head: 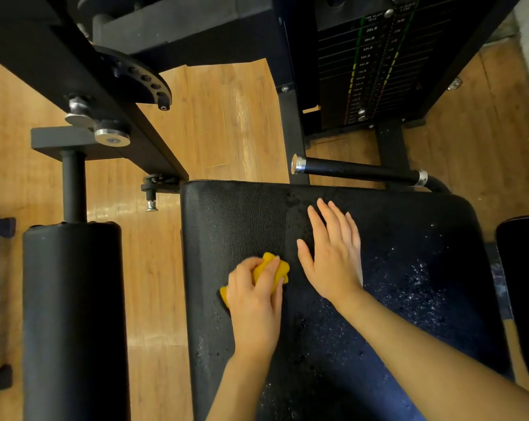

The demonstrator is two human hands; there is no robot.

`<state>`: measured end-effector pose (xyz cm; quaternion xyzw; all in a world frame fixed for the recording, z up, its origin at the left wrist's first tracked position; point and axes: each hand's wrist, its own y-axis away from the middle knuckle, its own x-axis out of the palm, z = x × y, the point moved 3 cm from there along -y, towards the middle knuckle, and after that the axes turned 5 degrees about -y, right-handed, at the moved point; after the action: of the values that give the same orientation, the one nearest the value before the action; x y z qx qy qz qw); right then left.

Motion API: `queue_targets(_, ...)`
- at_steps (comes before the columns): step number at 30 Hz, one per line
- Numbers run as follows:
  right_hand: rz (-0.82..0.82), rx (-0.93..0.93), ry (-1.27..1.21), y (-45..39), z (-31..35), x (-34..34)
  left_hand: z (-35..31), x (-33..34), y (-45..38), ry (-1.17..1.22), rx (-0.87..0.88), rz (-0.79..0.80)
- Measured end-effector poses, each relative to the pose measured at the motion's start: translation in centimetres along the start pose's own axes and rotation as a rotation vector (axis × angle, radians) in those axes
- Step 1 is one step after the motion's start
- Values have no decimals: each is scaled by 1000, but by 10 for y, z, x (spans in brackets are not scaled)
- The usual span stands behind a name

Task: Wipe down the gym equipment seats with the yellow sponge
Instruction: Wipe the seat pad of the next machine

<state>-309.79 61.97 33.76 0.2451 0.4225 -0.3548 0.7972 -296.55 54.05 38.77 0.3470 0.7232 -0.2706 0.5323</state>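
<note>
**Kid:** What could go wrong for you here?

**Helper:** Your left hand is squeezing the yellow sponge into a small lump. I think only a little bit of it is touching the seat, so you could be missing spots. Your hand is also working close to the seat's left edge. If you are pushing hard that way, the sponge could be sliding off toward the wooden floor.

**Kid:** And your other hand?

**Helper:** Your right hand is lying flat on the seat with its fingers straight, holding nothing. It is sitting right beside the sponge, so you could be bumping into it. It is also covering a patch that needs wiping.

**Kid:** How is the sponge looking?

**Helper:** It is bright yellow and all crumpled. Bits are poking out past your fingers and by your wrist. It is sitting on the near left part of the black seat.

**Kid:** And the seat?

**Helper:** Wet drops are shining on its right side, so I think that part is waiting for you.
</note>
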Motion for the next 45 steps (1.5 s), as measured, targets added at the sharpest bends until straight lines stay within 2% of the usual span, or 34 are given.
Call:
queue_targets(9, -28, -9, 20, 1, 0, 1, -2, 4, -89, -43, 92, -81)
queue_targets(21, -76, -29, -9, 3, 1, 3, 9, -2, 40, 9, 97, 23)
queue_targets(30, -60, -11, -34, 4, -1, 5, 10, -2, -41, 4, 126, -46)
queue_targets(34, -87, 37, -113, 40, 6, 4, 14, -7, -17, -25, 189, -51)
queue_targets(40, -173, 182, -170, 131, 24, 22, 26, -14, 68, 4, 193, 21)
queue_targets(45, -183, 189, -127, 148, 28, 28, 30, -19, 91, 29, 185, 34)
